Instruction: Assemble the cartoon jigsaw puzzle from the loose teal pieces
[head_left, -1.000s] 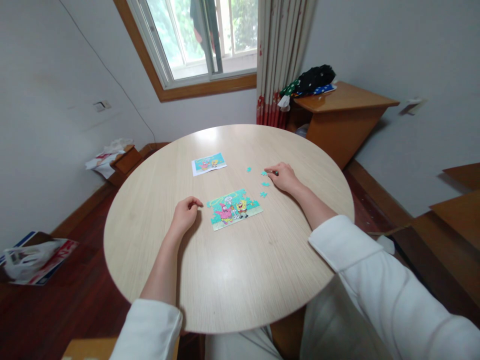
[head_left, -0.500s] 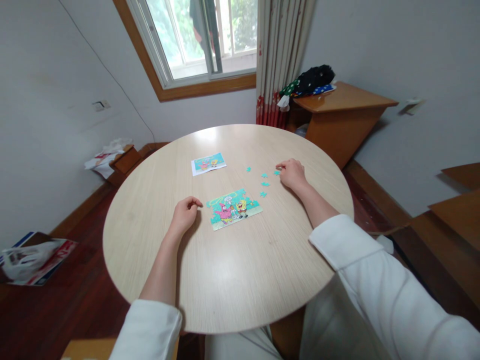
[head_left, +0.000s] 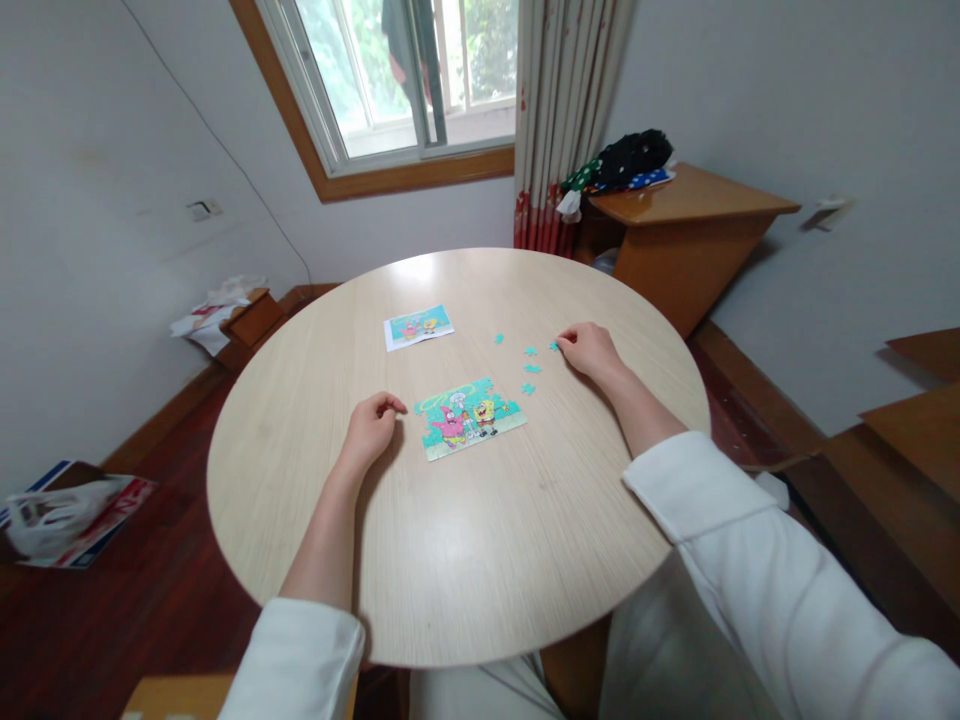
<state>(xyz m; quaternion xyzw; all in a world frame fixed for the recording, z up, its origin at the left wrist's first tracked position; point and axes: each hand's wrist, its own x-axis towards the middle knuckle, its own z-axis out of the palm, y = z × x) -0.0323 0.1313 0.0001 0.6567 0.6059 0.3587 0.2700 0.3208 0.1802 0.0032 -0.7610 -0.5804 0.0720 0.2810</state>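
A mostly assembled jigsaw puzzle (head_left: 469,418) with cartoon figures lies on the round table (head_left: 480,560); gaps show along its left and upper edges. Just left of it rests my left hand (head_left: 373,425), fingers curled closed, with no piece visible in them. Across the table, my right hand (head_left: 591,350) has its fingertips pinched on a turquoise puzzle piece (head_left: 553,346) at the tabletop. Several loose pieces lie between that hand and the puzzle, including one piece (head_left: 528,389) nearest the puzzle and another (head_left: 499,339) farther back.
A printed reference picture (head_left: 418,327) of the same scene lies behind the puzzle. Beyond the table stand a curtain (head_left: 562,110) and a wooden desk (head_left: 697,200) with cloth (head_left: 634,155) piled on it. Bags and a flat box (head_left: 71,515) are on the floor at left.
The fingers of my right hand have drawn down and closed on the turquoise piece, after hovering with the index finger stretched over it. My left hand has stayed in place.
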